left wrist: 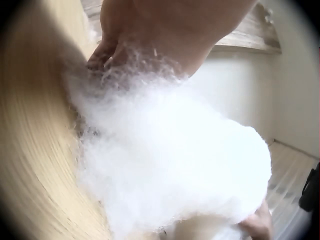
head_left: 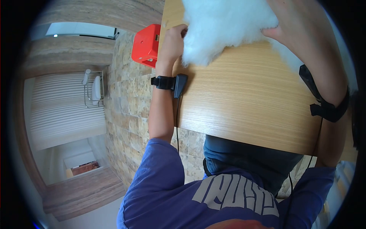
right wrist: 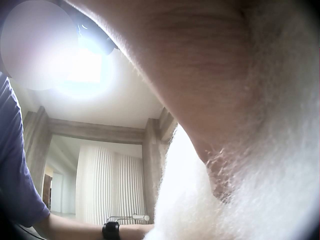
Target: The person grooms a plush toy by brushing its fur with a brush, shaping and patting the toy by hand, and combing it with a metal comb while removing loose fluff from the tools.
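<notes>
A large fluffy wad of white fibre stuffing point(head_left: 228, 28) spreads over the far part of the wooden table point(head_left: 244, 99). My left hand point(head_left: 172, 45) is at its left edge, fingers curled into the fluff; in the left wrist view the same hand point(left wrist: 160, 35) has its fingertips sunk in loose fibres. On the other side, my right hand point(head_left: 295, 28) grips the stuffing, its thumb pressed into the fluff and its other fingers mostly hidden. The right wrist view shows this hand point(right wrist: 200, 75) close up, with stuffing point(right wrist: 190, 190) around it.
A red plastic box-like object point(head_left: 146, 45) stands beside the table's left edge, just past the left wrist. Black wrist cameras point(head_left: 180, 84) with thin cables are strapped to both forearms. More white stuffing point(head_left: 288, 57) lies under the right forearm. Stone-patterned tile floor point(head_left: 127, 95) lies to the left.
</notes>
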Tool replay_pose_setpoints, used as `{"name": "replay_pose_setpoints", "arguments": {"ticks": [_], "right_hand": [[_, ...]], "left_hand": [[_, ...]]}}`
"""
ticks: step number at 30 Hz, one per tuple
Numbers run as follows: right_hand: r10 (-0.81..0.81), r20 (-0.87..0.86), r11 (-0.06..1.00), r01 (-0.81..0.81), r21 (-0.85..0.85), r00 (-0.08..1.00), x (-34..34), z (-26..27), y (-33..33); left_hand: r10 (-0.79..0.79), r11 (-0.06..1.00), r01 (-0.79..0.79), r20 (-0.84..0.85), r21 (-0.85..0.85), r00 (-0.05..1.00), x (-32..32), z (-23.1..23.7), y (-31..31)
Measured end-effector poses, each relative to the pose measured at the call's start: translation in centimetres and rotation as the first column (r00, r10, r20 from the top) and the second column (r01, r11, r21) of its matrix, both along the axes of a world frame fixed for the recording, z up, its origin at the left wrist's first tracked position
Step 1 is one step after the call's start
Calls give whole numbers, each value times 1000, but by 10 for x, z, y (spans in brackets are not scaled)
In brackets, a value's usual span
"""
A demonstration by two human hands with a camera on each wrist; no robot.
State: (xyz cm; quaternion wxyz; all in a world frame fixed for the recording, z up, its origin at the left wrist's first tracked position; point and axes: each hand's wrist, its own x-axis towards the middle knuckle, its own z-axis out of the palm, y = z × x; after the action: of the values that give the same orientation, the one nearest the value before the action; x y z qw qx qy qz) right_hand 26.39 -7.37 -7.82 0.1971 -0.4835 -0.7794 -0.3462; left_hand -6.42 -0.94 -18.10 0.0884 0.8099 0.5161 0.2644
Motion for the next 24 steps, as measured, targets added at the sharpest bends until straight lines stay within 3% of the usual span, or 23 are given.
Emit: {"name": "replay_pose_setpoints", "arguments": {"ticks": [1,2,4,5,7,8,11,13,14,16,17,19,21,23,24], "right_hand": [[78,-35,993,-75,96,996,2,-5,3],[80,-33,993,-76,93,996,1,-4,2],[-63,13,998,63,21,998,-1,-3,1],[-68,16,997,68,20,998,-1,-4,2],[101,-127,994,-95,53,987,0,-7,8],[96,-122,995,-91,49,988,1,-3,4],[228,-121,973,-221,67,966,0,11,-7],[138,-93,990,-136,23,986,-4,13,-7],[141,-86,990,-140,20,986,-2,5,-1],[240,-37,934,-221,280,970,5,-12,18],[228,-18,938,-214,271,974,8,-13,17],[260,-55,947,-244,211,964,9,-7,14],[240,-47,964,-233,127,970,9,-2,13],[197,-29,980,-195,49,980,11,6,10],[221,-116,973,-228,-46,968,11,12,8]], "left_hand": [[109,994,-110,-60,-23,992,3,6,-1],[110,993,-111,-58,-26,992,3,10,-2],[257,964,-265,237,4,937,5,19,0],[252,966,-260,239,2,938,8,26,0],[-66,988,-32,598,152,799,17,43,-5],[-67,989,-28,603,148,795,26,51,-10],[-211,933,148,166,327,963,67,75,-34],[-249,876,292,-160,384,955,83,77,-45],[-246,878,287,-152,383,957,87,69,-45],[-360,811,203,194,549,913,93,54,-38],[-371,811,202,214,550,904,90,51,-36],[-340,932,337,0,134,940,67,47,-32],[-352,925,342,34,166,935,56,38,-22],[-293,954,298,92,-41,952,53,38,-22],[-276,958,282,103,-47,956,53,37,-20]]}}
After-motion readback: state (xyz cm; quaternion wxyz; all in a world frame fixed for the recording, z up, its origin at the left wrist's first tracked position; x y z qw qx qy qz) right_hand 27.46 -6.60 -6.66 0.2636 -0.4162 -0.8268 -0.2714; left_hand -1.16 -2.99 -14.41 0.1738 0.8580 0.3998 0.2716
